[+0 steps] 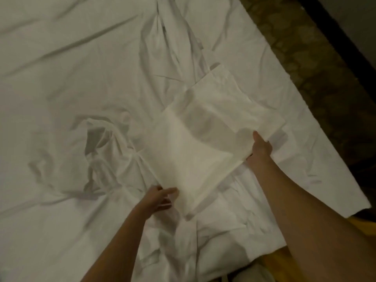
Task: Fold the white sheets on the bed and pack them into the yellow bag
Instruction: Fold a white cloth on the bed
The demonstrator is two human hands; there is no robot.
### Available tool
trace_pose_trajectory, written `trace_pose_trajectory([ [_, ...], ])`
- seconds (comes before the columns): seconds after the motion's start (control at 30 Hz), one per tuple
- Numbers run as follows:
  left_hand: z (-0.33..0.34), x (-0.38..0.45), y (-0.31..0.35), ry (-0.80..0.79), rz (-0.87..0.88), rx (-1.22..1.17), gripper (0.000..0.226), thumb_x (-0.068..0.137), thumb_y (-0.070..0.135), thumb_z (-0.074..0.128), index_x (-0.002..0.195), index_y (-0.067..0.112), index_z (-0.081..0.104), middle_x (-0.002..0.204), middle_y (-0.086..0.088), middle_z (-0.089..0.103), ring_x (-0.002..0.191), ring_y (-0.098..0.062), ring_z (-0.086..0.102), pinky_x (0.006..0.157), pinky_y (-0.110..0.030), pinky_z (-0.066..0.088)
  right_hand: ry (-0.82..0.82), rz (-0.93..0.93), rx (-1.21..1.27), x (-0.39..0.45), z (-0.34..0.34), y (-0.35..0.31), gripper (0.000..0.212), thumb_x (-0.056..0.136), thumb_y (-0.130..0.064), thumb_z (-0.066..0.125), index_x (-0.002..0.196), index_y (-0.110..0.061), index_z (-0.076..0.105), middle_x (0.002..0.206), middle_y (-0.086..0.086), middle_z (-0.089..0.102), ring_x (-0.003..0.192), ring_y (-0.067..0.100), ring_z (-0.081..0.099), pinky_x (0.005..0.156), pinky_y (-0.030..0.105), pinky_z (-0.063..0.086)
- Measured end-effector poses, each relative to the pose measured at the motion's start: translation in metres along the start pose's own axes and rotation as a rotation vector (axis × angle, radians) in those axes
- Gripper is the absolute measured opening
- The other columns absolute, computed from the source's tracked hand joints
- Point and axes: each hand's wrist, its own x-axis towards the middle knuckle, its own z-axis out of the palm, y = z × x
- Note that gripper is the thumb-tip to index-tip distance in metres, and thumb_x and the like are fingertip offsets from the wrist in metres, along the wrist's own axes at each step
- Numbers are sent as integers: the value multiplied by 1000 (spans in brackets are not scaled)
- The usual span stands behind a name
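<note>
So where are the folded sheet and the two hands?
folded sheet (195,151): head view, middle of its top face.
left hand (157,199): head view, back of hand.
right hand (260,148): head view, back of hand.

Dim light, dark patterned carpet, black baseboard

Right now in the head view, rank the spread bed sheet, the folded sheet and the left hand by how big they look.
1. Spread bed sheet
2. Folded sheet
3. Left hand

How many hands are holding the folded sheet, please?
2. The left hand grips the folded sheet at its near left corner; the right hand grips its right edge.
</note>
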Motion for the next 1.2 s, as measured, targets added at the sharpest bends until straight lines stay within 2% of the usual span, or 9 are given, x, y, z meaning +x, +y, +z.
trace_pose_trajectory([
  [0.1, -27, 24, 39, 316, 157, -9, 21, 83, 17, 72, 71, 8, 58, 47, 1, 58, 44, -10, 59, 63, -33, 56, -10, 18, -8, -6, 0, 11, 45, 88, -24, 69, 128, -11, 54, 118, 6, 61, 103, 28, 60, 94, 46, 50],
  [0.27, -32, 29, 113, 702, 552, 362, 52, 81, 17, 71, 125, 0, 50, 123, -18, 53, 116, -31, 50, 101, -34, 36, -49, 83, 49, -27, -2, 50, 44, 83, -22, 74, 122, -8, 60, 113, 6, 67, 97, 25, 65, 90, 44, 53],
  [0.5, 17, 61, 207, 348, 651, 853, 64, 87, 43, 65, 134, 6, 44, 133, -14, 53, 123, -34, 48, 102, -47, 41, -96, 166, -59, -47, -11, 108, 14, 81, -28, 75, 88, -21, 65, 92, -1, 69, 85, 23, 66, 76, 45, 55],
  [0.6, 29, 70, 220, 327, 566, 978, 64, 83, 56, 63, 123, 8, 50, 118, -12, 61, 108, -33, 57, 92, -41, 47, -59, 33, -166, -45, -10, 110, 20, 85, -26, 72, 101, -17, 64, 101, 4, 69, 90, 24, 66, 76, 42, 56],
  [0.7, 29, 63, 218, 397, 719, 1025, 39, 89, 49, 59, 94, 11, 53, 91, -8, 58, 97, -34, 59, 71, -34, 38, -54, -180, -270, -45, -11, 94, 40, 90, -18, 66, 125, -1, 55, 119, 9, 61, 106, 20, 58, 91, 28, 48],
  [0.8, 27, 44, 211, 398, 860, 982, 32, 93, 40, 56, 88, 9, 50, 81, -6, 54, 86, -33, 57, 67, -33, 33, -73, -348, -372, -36, -22, 66, 40, 92, -12, 63, 128, 2, 52, 121, 11, 60, 111, 21, 57, 96, 26, 44],
  [0.97, 39, 14, 176, 331, 869, 622, 30, 95, 33, 55, 107, 5, 57, 101, -14, 66, 94, -32, 60, 78, -38, 47, -167, -538, -605, -6, -40, -8, 42, 89, -12, 66, 128, -2, 53, 123, 16, 60, 110, 27, 58, 93, 33, 46],
  [1.1, 73, 2, 132, 179, 643, -22, 3, 94, 25, 60, 96, 23, 58, 85, 6, 62, 75, -10, 62, 67, -21, 54, -260, -588, -774, 17, -39, -76, 54, 89, -20, 67, 137, -6, 47, 134, 9, 53, 118, 23, 52, 99, 30, 43],
  [1.2, 94, 2, 85, -13, 343, -244, 36, 87, 19, 69, 117, 1, 61, 83, -1, 66, 68, -13, 62, 57, -23, 50, -299, -402, -776, 29, -54, -101, 57, 86, -31, 71, 134, -8, 52, 130, 6, 57, 106, 19, 58, 87, 26, 47],
])
